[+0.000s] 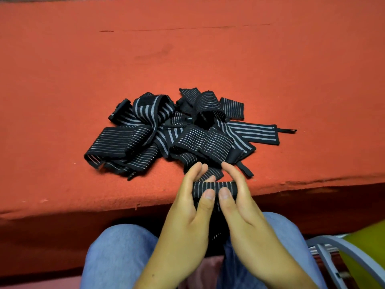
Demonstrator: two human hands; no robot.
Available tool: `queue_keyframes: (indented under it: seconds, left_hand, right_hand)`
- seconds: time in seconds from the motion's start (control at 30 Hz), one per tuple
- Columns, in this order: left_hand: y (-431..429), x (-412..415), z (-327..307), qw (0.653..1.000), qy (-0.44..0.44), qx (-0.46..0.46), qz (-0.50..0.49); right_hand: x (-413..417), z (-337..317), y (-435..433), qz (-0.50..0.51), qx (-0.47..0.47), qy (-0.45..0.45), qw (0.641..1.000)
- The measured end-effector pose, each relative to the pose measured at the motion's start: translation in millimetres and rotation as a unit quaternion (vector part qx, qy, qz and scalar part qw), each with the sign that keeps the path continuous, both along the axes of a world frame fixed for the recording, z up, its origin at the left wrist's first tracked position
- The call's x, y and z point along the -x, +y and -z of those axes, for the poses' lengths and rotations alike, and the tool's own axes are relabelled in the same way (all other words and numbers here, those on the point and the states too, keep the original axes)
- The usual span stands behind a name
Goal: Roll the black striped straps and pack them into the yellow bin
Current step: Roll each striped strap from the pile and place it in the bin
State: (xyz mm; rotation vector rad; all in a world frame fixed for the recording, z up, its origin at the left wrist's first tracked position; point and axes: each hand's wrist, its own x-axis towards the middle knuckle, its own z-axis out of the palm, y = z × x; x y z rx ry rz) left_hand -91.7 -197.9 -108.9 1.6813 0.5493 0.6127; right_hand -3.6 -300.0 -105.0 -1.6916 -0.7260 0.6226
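A loose heap of black straps with grey stripes (166, 132) lies on the red table (187, 49). In front of it, at the table's near edge, I hold one strap rolled into a short cylinder (214, 187). My left hand (187, 222) pinches its left end, thumb on the front and fingers behind. My right hand (245, 217) pinches the right end the same way. The strap's unrolled tail hangs down between my palms toward my lap. A corner of the yellow bin (366, 253) shows at the lower right.
A grey metal chair frame (333, 249) stands beside the bin at the lower right. My knees in blue jeans (116, 257) sit under the table's near edge. The red surface stretches far beyond and to both sides of the heap.
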Motion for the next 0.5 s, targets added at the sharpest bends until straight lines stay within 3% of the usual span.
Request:
queue_keyframes:
  seconds: [0.27,0.5]
  left_hand:
    - [9,2,-4,0.999,0.02,0.034,-0.006]
    - [16,2,-8,0.997,0.003,0.07,-0.025]
  right_hand:
    - [0,-5,-2,0.028,-0.005,-0.012,1.0]
    - [-12,-4,-1,0.036,-0.027,0.08,0.996]
